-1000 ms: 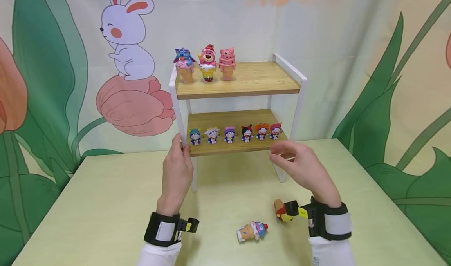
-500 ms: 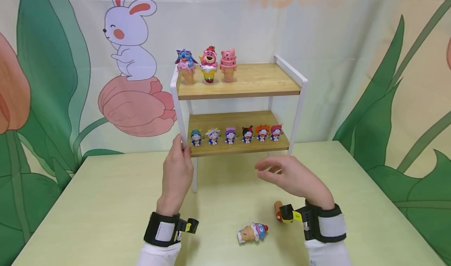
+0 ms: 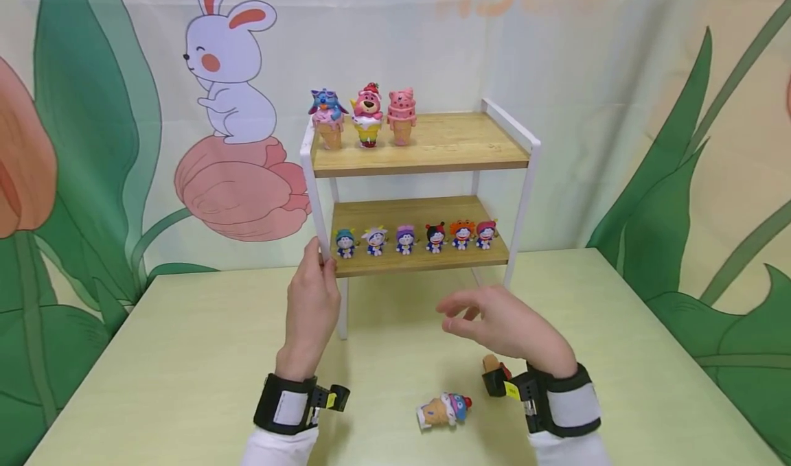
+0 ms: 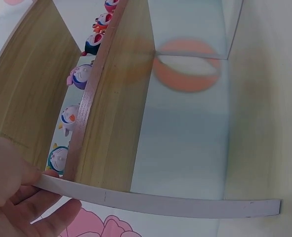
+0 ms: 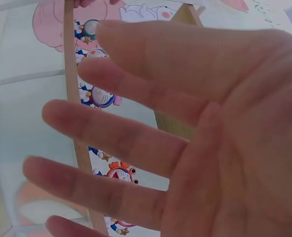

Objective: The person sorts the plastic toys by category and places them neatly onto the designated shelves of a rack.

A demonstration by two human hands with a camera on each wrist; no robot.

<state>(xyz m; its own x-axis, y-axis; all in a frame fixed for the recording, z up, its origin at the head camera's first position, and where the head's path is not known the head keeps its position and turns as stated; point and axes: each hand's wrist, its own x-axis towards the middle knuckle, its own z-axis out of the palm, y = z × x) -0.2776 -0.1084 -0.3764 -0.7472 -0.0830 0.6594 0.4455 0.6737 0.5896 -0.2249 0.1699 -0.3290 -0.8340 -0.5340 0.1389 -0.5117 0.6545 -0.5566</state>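
My left hand [image 3: 311, 308] grips the left front leg of a two-tier wooden shelf [image 3: 420, 165] at the lower board. In the left wrist view, its fingers [image 4: 42, 202] lie around the white leg [image 4: 185, 203]. My right hand [image 3: 507, 325] hovers in front of the shelf, below the lower board, holding nothing. The right wrist view shows its fingers [image 5: 111, 138] spread and lightly bent. An ice-cream-cone figurine [image 3: 443, 411] with a blue-and-pink top lies on the table. Another figurine [image 3: 491, 363] lies beneath my right wrist, partly hidden by the wrist camera.
Three ice-cream-cone figurines [image 3: 369, 116] stand on the left of the top board. Along the lower board's front edge sits a row of several small blue figurines [image 3: 405, 241] in animal hats. A printed cloth backdrop [image 3: 593, 75] hangs behind the table [image 3: 185, 356].
My right hand has moved left and down, away from the shelf's right front leg. The left hand keeps its grip, and the figurines stay where they were.
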